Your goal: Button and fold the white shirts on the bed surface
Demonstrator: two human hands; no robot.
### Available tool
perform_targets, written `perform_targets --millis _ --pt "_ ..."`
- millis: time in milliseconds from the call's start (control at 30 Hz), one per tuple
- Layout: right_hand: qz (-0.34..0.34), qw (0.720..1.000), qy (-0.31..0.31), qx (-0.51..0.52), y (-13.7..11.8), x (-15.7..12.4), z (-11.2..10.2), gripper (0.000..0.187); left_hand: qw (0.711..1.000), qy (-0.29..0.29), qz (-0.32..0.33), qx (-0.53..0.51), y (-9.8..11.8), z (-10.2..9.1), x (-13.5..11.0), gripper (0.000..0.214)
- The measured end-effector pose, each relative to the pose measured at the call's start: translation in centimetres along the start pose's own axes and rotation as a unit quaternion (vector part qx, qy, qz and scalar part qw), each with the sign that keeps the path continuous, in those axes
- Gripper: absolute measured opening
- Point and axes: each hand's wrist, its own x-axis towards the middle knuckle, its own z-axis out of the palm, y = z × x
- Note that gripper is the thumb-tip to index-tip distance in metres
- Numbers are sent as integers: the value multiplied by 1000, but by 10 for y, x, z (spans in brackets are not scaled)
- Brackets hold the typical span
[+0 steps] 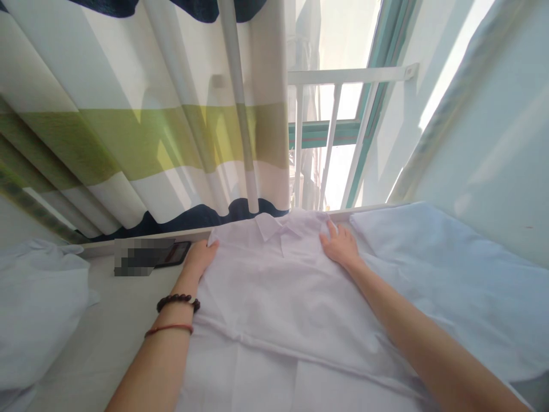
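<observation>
A white collared shirt (274,286) lies spread over the bed, its collar (272,228) toward the window side and creases running across its lower part. At the shirt's left shoulder edge, my left hand (201,257) is closed on the cloth, thumb on top; its other fingers are mostly hidden. A dark bead bracelet (178,302) and a red band (169,329) circle that wrist. My right hand (340,245) rests on the opposite shoulder, palm down with fingers apart.
A dark phone-like device (174,254), partly pixelated, lies left of my left hand. White bedding is bunched at the left (38,309), and a white pillow (441,274) is at the right. Behind the bed edge hang striped curtains (171,131) beside a white railing (351,75).
</observation>
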Motion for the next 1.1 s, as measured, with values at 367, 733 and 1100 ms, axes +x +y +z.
perform_targets --millis 367,733,1100 --pt "-126 992 1 -5 29 -25 0 60 967 150 94 181 17 16 -43 56" --pt "-263 955 -89 104 52 -83 -8 58 832 -135 452 292 30 85 -150 55" --pt "-299 935 -137 134 99 -83 -57 35 741 -225 621 121 39 55 -187 31"
